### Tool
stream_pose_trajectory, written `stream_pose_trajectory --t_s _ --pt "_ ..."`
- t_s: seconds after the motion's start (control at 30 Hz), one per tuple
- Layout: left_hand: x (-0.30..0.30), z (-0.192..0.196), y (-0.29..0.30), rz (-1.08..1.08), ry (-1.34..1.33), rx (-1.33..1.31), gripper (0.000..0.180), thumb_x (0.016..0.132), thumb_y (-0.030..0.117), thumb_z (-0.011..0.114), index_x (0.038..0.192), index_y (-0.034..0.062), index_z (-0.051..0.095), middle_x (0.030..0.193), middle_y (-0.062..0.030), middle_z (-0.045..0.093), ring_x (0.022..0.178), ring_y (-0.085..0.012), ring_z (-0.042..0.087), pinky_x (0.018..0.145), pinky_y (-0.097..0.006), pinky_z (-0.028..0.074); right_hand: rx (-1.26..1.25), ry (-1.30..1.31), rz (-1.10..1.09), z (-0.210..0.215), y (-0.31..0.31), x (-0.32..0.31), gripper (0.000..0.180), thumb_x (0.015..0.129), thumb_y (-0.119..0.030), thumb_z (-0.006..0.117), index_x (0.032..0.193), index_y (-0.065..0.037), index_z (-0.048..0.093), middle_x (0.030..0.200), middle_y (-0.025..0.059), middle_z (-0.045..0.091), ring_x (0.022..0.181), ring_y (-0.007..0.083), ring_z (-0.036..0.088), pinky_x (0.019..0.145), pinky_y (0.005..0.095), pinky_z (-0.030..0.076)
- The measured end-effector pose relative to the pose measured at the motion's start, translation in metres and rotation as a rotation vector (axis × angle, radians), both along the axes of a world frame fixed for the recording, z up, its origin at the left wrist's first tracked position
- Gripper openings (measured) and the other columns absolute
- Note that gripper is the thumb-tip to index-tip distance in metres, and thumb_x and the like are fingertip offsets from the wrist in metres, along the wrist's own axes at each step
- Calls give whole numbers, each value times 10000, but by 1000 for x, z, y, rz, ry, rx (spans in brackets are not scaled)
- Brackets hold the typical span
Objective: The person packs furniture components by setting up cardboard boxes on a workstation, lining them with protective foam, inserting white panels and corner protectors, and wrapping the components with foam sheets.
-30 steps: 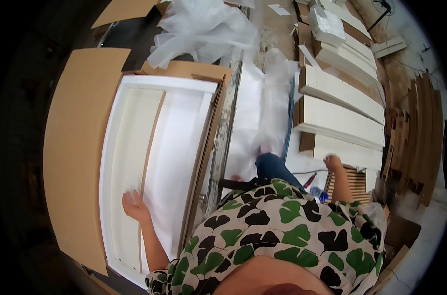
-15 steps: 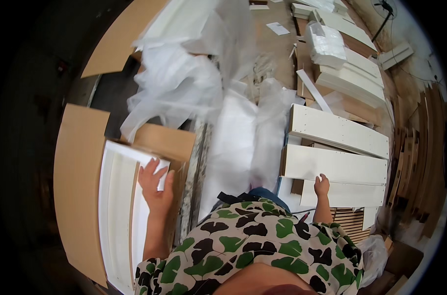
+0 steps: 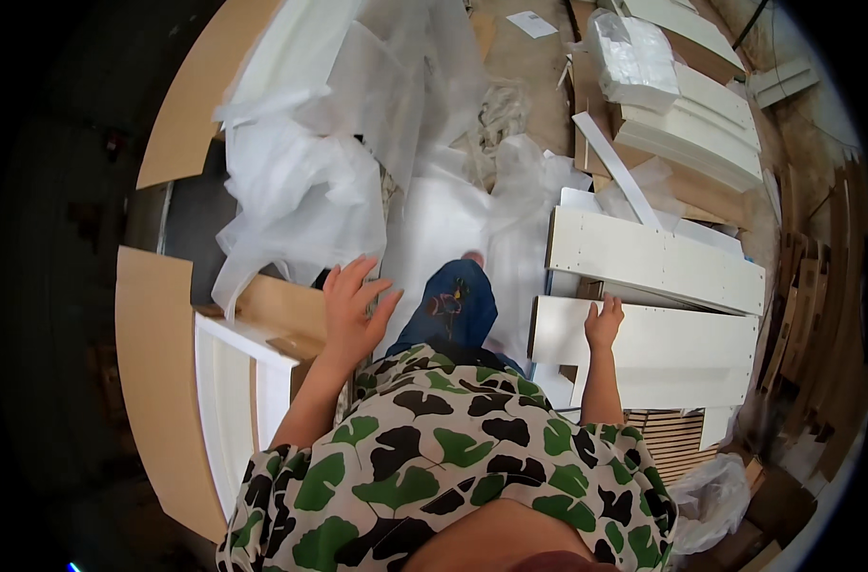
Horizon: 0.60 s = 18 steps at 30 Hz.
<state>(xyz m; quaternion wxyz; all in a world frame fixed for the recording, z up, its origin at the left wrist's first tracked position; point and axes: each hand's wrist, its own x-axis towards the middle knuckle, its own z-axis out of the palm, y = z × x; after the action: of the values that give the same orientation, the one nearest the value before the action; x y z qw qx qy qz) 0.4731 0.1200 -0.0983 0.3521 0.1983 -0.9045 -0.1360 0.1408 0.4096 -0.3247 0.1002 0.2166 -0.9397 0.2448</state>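
My left hand [image 3: 360,310] is open, its fingers spread, in the air beside the near end of a brown carton. Inside that carton lie white panels [image 3: 226,381], and it stands at my lower left. Crumpled white foam sheeting [image 3: 305,191] drapes just beyond the hand. My right hand [image 3: 603,322] is at the upper edge of a long white board [image 3: 672,357], fingers apart and holding nothing; whether it touches the board I cannot tell. Past it lies another white board [image 3: 658,257] with small holes along its edges.
Foam sheeting [image 3: 444,214] covers the floor before me, my leg [image 3: 453,305] over it. Farther right are stacked white panels [image 3: 692,129], a wrapped white bundle [image 3: 632,59] and a narrow white strip [image 3: 615,167]. A cardboard flap [image 3: 157,381] edges the left; clear plastic [image 3: 711,500] lies lower right.
My left hand has moved right and forward, away from the carton's panels. My leg has come into view. My right hand is farther forward, and the gap between the two white boards looks wider.
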Motion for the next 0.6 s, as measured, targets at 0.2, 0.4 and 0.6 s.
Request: stream_pose_trajectory --t_s 0.2,0.4,0.6 --pt "-10 -61 -18 -65 -32 -32 206 712 153 686 898 100 614 1162 -117 526 1126 -287 460 954 -463 280 156 96 -53 -32 -10 0 458 773 -207 598 1201 -99 473 1281 222 379 1128 386 392 919 464 364" --pt "-32 -108 -39 -120 21 -24 194 706 136 692 879 89 618 1159 -128 520 1124 -324 445 922 -444 321 399 -449 -145 -70 -2 0 549 762 -304 575 1264 -145 417 1292 179 382 1155 389 384 926 488 373" --pt "-11 -23 -6 -163 111 -56 169 717 111 686 868 60 629 1177 -140 516 1129 -342 443 911 -414 352 374 -525 -113 -72 55 22 507 742 -368 578 1134 -48 547 1105 200 567 1046 348 526 912 413 405"
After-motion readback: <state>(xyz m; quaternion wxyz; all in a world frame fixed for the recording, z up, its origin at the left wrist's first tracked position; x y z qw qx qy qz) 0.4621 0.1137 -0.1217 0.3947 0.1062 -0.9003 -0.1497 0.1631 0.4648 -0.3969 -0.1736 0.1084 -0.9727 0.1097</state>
